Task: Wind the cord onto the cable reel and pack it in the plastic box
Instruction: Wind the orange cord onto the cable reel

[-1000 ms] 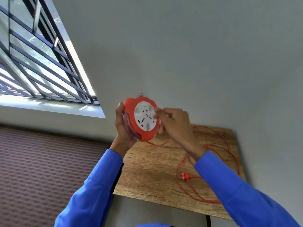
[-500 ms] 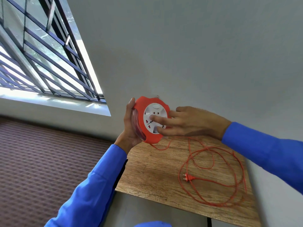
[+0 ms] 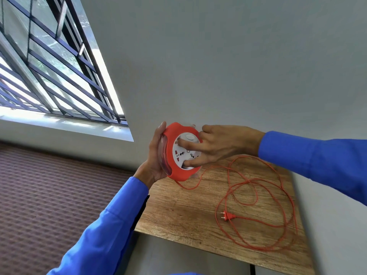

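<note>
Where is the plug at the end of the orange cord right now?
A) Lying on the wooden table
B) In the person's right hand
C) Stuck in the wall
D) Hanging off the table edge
A: the plug lies flat on the wooden table among loose loops of the cord, apart from both hands, which are up on the reel.

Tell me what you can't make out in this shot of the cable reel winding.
- Plastic box: nowhere in the head view.
- Cable reel back: hidden by the left hand.
- Reel's socket face: partly covered by the right hand fingers.
- Wooden table near edge: cut off by the bottom edge.
</note>
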